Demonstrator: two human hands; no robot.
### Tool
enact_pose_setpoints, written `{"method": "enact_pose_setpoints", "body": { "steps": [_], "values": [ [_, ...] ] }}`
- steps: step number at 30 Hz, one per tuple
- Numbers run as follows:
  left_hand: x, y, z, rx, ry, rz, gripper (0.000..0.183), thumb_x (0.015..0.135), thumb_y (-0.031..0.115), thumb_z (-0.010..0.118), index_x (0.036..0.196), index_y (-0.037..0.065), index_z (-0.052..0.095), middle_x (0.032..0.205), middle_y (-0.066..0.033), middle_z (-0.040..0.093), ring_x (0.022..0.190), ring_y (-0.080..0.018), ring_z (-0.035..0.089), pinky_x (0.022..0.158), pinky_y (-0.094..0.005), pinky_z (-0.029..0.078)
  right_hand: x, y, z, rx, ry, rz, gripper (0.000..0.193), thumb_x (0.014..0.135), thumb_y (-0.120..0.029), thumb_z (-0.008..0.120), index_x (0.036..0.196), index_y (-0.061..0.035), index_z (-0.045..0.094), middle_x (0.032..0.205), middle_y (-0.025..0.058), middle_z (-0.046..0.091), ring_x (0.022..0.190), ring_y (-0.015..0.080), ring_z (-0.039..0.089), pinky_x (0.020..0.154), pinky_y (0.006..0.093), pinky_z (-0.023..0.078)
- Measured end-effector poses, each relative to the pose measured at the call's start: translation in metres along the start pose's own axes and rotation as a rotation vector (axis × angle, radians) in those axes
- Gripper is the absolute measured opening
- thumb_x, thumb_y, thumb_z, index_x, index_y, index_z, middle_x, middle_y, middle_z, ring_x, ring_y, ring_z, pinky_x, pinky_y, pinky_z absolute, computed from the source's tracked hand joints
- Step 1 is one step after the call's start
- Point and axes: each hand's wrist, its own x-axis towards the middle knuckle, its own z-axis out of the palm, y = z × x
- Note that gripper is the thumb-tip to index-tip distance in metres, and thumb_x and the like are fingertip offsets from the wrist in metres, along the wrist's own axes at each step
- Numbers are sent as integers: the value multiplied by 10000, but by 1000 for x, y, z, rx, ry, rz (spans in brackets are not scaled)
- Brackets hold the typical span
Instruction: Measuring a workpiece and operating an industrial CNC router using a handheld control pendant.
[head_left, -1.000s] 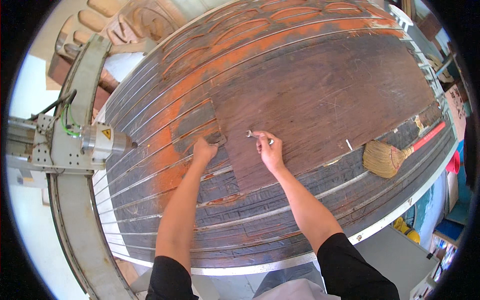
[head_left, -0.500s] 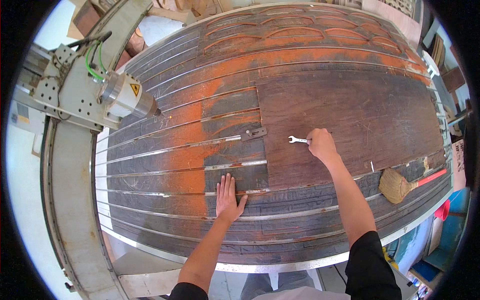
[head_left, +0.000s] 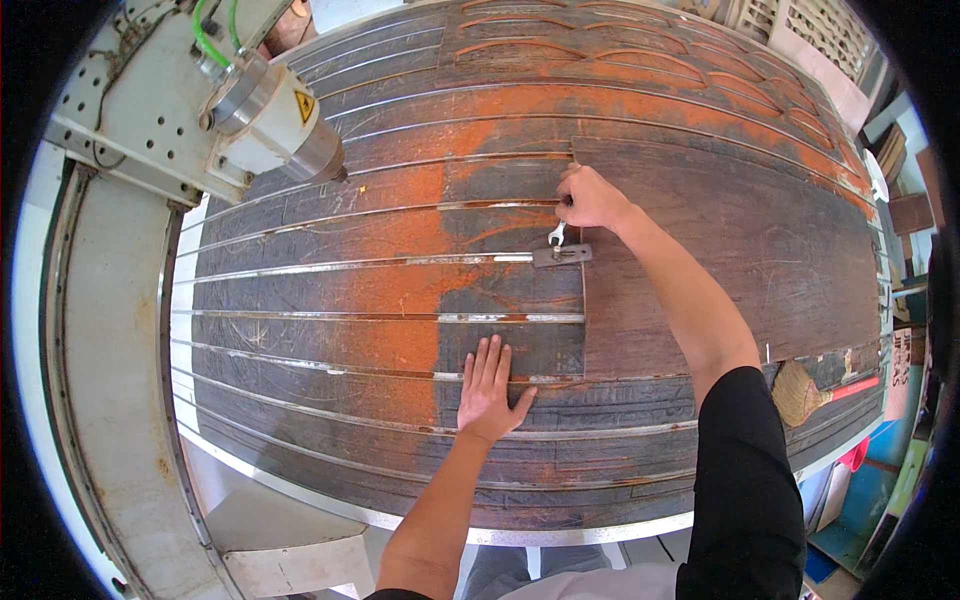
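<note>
My right hand (head_left: 592, 197) is closed round the handle of a silver open-end wrench (head_left: 557, 236). The wrench's jaw is at the bolt on a dark slotted metal clamp (head_left: 574, 255); whether it is seated on the bolt I cannot tell. This clamp lies across the left edge of a brown wooden board (head_left: 720, 260), at the end of a metal rail. My left hand (head_left: 486, 392) rests flat on the slotted machine bed (head_left: 510, 350), fingers stretched out and holding nothing, left of the board's near corner.
A spindle head (head_left: 285, 120) on a grey gantry (head_left: 110, 300) stands over the bed's left side. Orange dust (head_left: 400, 280) covers a strip of the bed. A straw hand brush (head_left: 800, 393) with a red handle lies at the right. Curved cuts mark the far surface.
My right hand has carried the wrench left and away from me, from over the board to the clamp's bolt. The left hand still lies flat on the bed. The view has shifted.
</note>
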Motion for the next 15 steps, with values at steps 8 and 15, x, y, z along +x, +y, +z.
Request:
{"method": "enact_pose_setpoints", "body": {
  "steps": [8, 15],
  "values": [
    [0, -3, -3, -45, 16, 7, 769, 848, 449, 602, 1412, 0, 333, 1510, -179, 260, 1414, -333, 215, 1150, -496, 189, 24, -13, 18, -170, -171, -172, 226, 640, -177, 645, 672, 46, 668, 792, 198, 633, 933, 350, 590, 834, 400, 505],
    [2, -2, -2, -57, 31, 8, 763, 835, 439, 621, 1398, -5, 359, 1502, -182, 279, 1411, -330, 230, 1144, -500, 204, 19, -7, 20, -227, -169, -232, 251, 668, -169, 611, 784, 51, 650, 831, 215, 629, 939, 360, 588, 833, 417, 499]
  ]
}}
